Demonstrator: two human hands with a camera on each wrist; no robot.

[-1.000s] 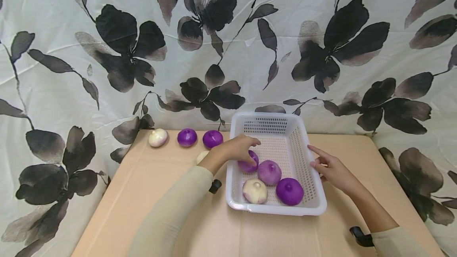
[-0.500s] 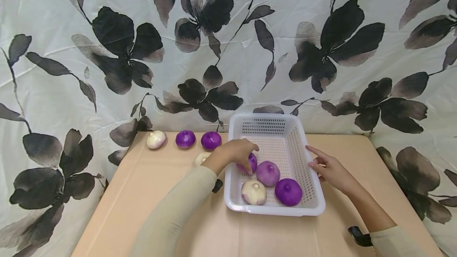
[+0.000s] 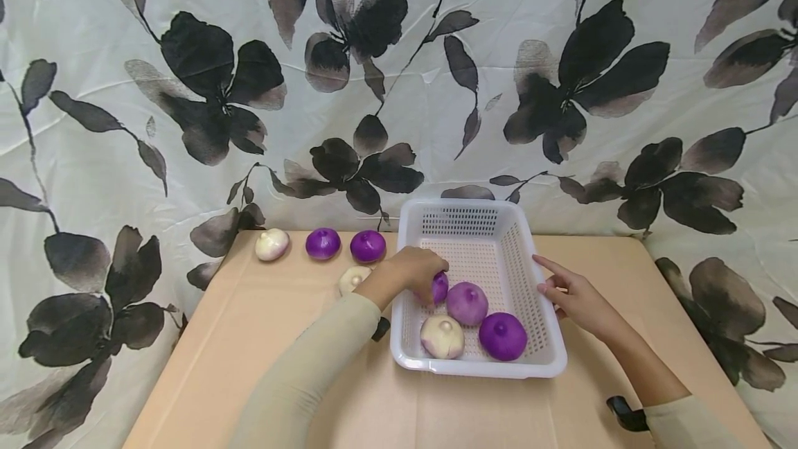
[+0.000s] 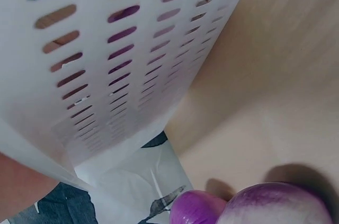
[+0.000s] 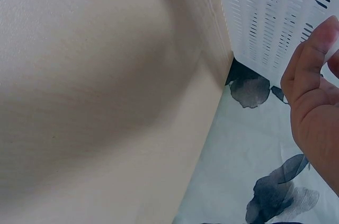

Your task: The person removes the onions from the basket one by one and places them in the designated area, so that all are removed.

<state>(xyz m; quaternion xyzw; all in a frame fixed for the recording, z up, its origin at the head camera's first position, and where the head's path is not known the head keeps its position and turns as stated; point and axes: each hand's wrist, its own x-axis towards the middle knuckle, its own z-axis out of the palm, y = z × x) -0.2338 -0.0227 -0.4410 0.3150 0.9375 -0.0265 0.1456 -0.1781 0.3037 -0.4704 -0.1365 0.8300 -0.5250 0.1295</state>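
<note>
My left hand [image 3: 408, 272] reaches over the left wall of a white perforated plastic basket [image 3: 480, 369]. Its fingers and thumb grip a purple onion [image 3: 440, 287], mostly hidden by the hand. Beside it in the basket lie a lighter purple onion [image 3: 467, 303], a white onion [image 3: 442, 337] and a dark purple onion [image 3: 503, 336]. At the basket's right side, my right hand [image 3: 576, 300] touches the rim with an extended index finger, the thumb close by. In the right wrist view, that hand [image 5: 315, 89] is against the basket's slotted outer wall [image 5: 265, 28].
Left of the basket, a white onion [image 3: 271, 244] and two purple onions [image 3: 322, 244] [image 3: 368, 246] stand along the back of the table [image 3: 349, 393]. Another white onion [image 3: 352, 278] is partly behind my left arm. A floral cloth [image 3: 449, 89] hangs behind.
My left hand has lowered onto the purple onion, covering more of it. The right hand stays at the basket's rim. The whole view has shifted slightly.
</note>
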